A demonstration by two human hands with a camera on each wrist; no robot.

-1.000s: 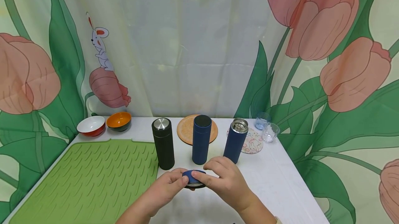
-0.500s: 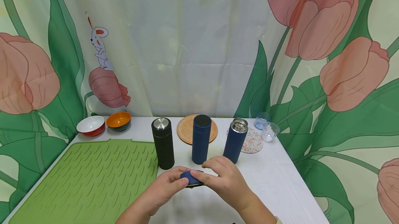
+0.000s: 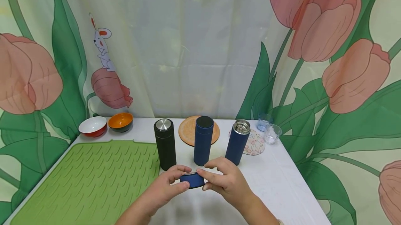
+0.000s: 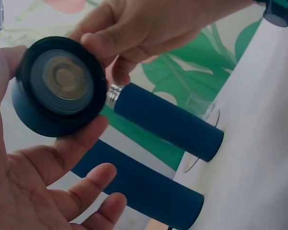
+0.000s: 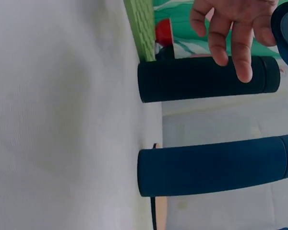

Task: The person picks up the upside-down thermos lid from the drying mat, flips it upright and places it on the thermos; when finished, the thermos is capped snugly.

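A round blue bottle lid (image 3: 192,180) is held between both hands above the table's front. The left hand (image 3: 169,185) pinches its left side with thumb and index finger; in the left wrist view the lid's (image 4: 62,81) hollow underside shows a pale inner disc. The right hand (image 3: 227,182) grips the lid's right side with thumb and fingertips. Behind the hands stand a lidless blue thermos (image 3: 238,144) with a bare steel mouth, a capped blue thermos (image 3: 203,143) and a black thermos (image 3: 165,146) with a silver-topped cap.
A green ridged mat (image 3: 91,176) covers the table's left. White-and-red (image 3: 93,125) and orange (image 3: 120,121) bowls stand at the back left. A round wooden board (image 3: 186,131), a patterned coaster (image 3: 254,145), a blue glass (image 3: 264,122) and a clear glass (image 3: 272,133) sit toward the back.
The lid has turned in the hands, so its blue side wall now faces the head camera. Both hands have stayed in nearly the same place, and the thermoses have not moved.
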